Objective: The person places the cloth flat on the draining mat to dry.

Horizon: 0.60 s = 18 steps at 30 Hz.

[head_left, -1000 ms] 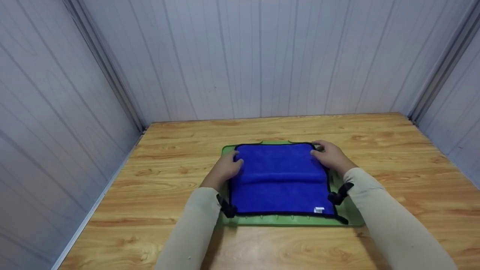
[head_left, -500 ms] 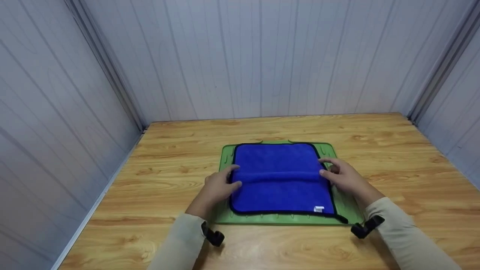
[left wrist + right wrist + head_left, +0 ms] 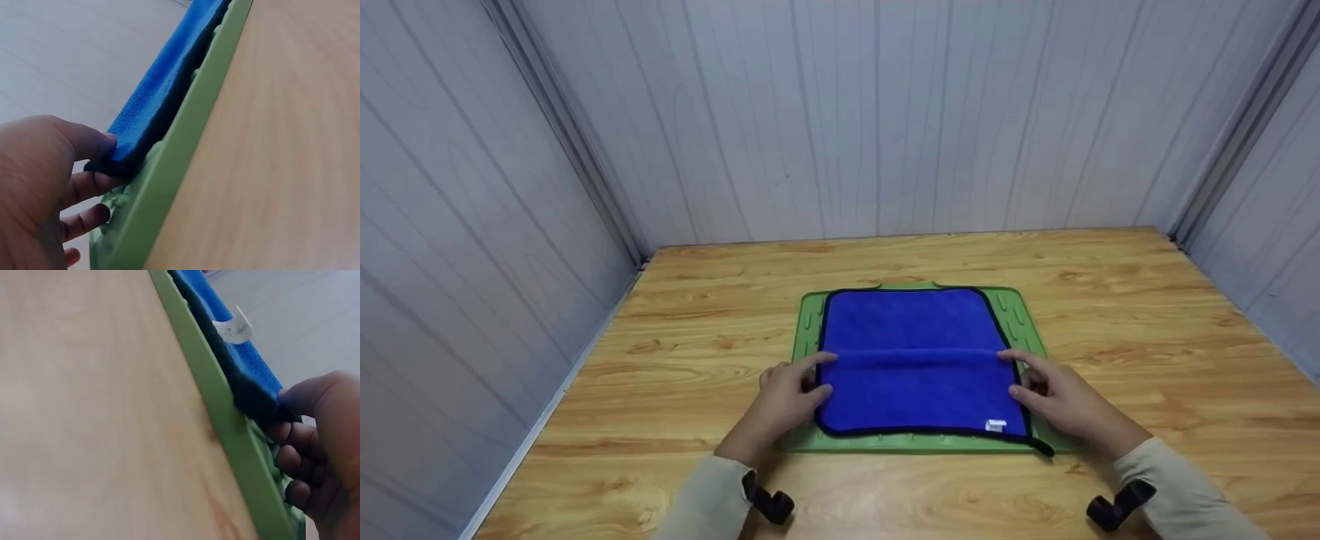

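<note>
A blue cloth (image 3: 915, 397) with black edging lies spread over a green ridged tray (image 3: 915, 445), with a raised crease running across its middle. My left hand (image 3: 784, 401) pinches its left edge below the crease, and in the left wrist view the thumb is on top with a finger under the dark hem. At the opposite edge my right hand (image 3: 1065, 405) pinches the hem between thumb and fingers; its lower fingers are curled beside the tray's ridges. A white label (image 3: 995, 425) sits near the cloth's front right corner, where a black loop (image 3: 1042, 447) hangs over the tray rim.
The tray rests on a wood-grain table (image 3: 697, 315). Pale panelled walls (image 3: 877, 120) rise behind it and on both sides. Black wrist mounts (image 3: 772, 504) show on both light sleeves.
Both hands have slid toward me along the cloth's side edges, from near its far corners to its front half. The cloth and tray have stayed nearly in place.
</note>
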Each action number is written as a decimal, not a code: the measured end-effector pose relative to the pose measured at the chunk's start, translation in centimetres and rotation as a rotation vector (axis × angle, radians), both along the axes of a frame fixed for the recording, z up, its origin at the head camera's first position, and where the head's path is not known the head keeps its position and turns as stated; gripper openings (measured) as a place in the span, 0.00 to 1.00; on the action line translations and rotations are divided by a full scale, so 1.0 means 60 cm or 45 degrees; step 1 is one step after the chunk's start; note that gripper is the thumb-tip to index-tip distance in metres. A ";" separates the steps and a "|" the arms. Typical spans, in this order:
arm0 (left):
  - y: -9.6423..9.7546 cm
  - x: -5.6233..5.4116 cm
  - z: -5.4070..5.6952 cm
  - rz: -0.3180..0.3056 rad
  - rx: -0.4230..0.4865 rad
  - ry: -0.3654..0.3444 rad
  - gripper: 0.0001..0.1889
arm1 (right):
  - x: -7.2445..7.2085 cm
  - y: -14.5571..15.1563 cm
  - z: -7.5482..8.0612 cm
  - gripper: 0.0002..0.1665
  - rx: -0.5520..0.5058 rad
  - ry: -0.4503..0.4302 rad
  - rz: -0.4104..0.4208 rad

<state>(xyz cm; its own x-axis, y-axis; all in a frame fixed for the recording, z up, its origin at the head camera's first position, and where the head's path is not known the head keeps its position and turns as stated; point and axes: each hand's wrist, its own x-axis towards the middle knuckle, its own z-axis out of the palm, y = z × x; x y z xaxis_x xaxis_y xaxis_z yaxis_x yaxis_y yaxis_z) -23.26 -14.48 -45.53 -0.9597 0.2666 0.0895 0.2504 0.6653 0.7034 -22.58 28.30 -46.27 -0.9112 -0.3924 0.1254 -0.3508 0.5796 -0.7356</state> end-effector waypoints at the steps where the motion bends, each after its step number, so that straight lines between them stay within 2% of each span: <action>1: -0.001 0.001 -0.002 -0.012 0.013 0.015 0.20 | 0.002 0.002 -0.002 0.27 -0.017 0.006 0.007; 4: -0.007 0.004 -0.006 -0.032 0.086 0.031 0.14 | 0.005 0.005 -0.007 0.25 -0.077 0.015 0.019; 9: -0.015 0.012 -0.013 -0.061 0.154 -0.008 0.07 | 0.005 0.011 -0.011 0.23 -0.161 -0.074 0.031; 11: -0.017 0.015 -0.016 -0.073 0.146 -0.018 0.06 | 0.006 0.012 -0.012 0.23 -0.160 -0.104 0.035; 15: -0.019 0.019 -0.021 -0.089 0.133 0.016 0.06 | 0.008 0.012 -0.012 0.23 -0.122 -0.108 0.055; 18: -0.022 0.020 -0.023 -0.092 0.250 -0.041 0.07 | 0.010 0.012 -0.010 0.22 -0.160 -0.139 0.070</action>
